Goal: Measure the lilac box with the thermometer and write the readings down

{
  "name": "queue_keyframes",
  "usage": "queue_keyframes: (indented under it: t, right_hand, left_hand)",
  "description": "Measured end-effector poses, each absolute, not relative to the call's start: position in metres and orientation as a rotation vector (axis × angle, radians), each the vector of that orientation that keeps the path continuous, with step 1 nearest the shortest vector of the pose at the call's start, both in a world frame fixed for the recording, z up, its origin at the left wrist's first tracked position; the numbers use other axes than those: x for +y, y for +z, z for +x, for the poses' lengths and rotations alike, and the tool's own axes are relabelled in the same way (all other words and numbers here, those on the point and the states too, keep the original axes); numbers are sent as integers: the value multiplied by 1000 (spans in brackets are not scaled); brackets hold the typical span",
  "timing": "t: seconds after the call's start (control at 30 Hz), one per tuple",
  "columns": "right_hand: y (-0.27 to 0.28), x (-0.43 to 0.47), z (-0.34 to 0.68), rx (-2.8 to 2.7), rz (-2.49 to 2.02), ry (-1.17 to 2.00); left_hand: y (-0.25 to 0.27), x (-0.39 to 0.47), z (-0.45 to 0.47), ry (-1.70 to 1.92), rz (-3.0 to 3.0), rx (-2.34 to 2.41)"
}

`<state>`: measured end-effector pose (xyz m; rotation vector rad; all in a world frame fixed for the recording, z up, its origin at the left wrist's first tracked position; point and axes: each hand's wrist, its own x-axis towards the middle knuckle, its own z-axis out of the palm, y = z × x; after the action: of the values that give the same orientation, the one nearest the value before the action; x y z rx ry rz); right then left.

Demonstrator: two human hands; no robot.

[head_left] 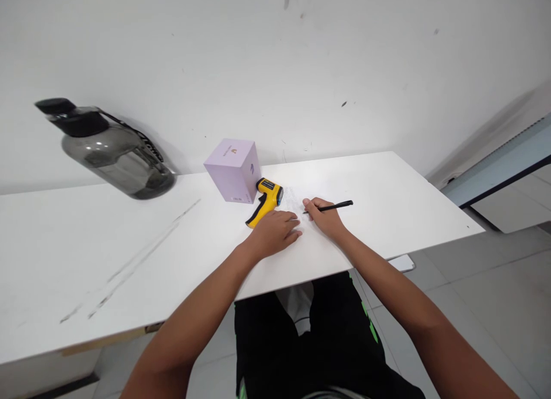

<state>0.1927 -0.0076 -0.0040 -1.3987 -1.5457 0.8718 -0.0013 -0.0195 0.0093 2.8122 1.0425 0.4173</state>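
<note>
My right hand [323, 216] grips a black pen [338, 206], its tip down on a pale sheet of paper [293, 202] that is hard to tell from the white table. Faint marks show on the sheet. My left hand [276, 233] lies flat at the paper's near left side, fingers stretched out toward the pen tip. Just beyond that hand rests a yellow and black infrared thermometer [268, 201], lying on its side with its handle toward me.
Behind the thermometer stands a lilac box [232, 172]. A grey see-through water bottle [118, 152] with a black lid and strap stands farther left. The white table [142, 255] meets a wall [275, 72] at the back. Below its right front edge shows a white flat object [402, 263].
</note>
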Motion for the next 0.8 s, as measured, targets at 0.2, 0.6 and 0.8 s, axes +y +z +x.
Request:
queue_keyframes:
  t: [0.2,0.6,0.8]
  right_hand:
    - [-4,-7,193,-1539,-1401,891]
    - [-7,-6,193,-1537,-1399,896]
    - [-6,-10,194,-1529,-1384,867]
  left_hand:
    - [9,-19,-2,414,2816,1044]
    - [9,-19,-2,402,2824,1038]
    - [10,-17,-3,393,2823,1079]
